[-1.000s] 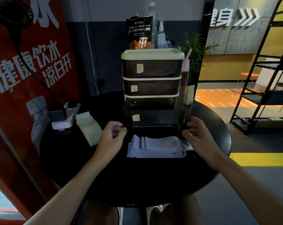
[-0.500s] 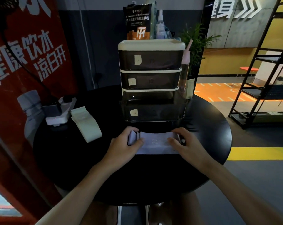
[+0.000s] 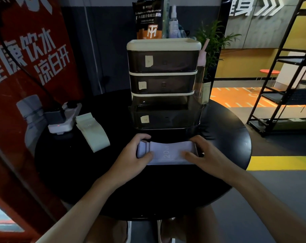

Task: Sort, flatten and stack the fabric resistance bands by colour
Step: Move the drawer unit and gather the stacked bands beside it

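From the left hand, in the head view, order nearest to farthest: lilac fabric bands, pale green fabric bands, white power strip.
1. Lilac fabric bands, held in the left hand.
2. Pale green fabric bands, farther left.
3. White power strip, far left edge.

Left hand [image 3: 133, 156] and right hand [image 3: 205, 155] grip opposite ends of the lavender bands [image 3: 168, 152] on the table [image 3: 75, 172].
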A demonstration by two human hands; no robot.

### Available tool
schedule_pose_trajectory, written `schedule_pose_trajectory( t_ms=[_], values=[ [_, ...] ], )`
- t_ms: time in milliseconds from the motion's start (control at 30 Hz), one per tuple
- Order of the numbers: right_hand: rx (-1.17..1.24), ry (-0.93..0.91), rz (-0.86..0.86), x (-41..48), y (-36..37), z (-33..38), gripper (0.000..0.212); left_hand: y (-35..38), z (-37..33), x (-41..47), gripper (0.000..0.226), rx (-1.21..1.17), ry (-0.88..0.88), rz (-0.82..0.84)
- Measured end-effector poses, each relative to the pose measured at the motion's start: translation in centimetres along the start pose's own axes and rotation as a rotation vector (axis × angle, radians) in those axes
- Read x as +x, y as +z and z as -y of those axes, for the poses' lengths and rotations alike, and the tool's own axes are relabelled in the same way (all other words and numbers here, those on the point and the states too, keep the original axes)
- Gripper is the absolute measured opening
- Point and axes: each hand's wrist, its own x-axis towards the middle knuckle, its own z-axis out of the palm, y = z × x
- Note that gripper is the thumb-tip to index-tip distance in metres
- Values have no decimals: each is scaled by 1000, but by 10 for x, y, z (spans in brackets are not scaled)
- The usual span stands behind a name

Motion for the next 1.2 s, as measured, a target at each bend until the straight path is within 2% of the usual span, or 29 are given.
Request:
schedule_pose_trajectory(
  t_ms=[200,367,500,733,833,1000,1200],
  values=[
    [119,-76,-34,-18,2,3,33,-3,2,-6,50,78,93,48],
    [117,-73,-5,-22,5,4,56,1,3,-11,58,176,136,101],
    [98,-110,7,-24,5,6,42,3,2,-13,66,183,132,60],
    [94,-175,-65,-27,5,12,43,3,-2,-17,58,154,267,-76],
    [96,-171,-34,-26,7,10,46,2,0,-15,51,158,250,-18],
    [102,-136,-23,-27,7,7,68,0,3,-17,53,182,271,25],
    [120,-130,-25,-25,8,9,49,-4,2,-22,51,141,185,30]
  ],
)
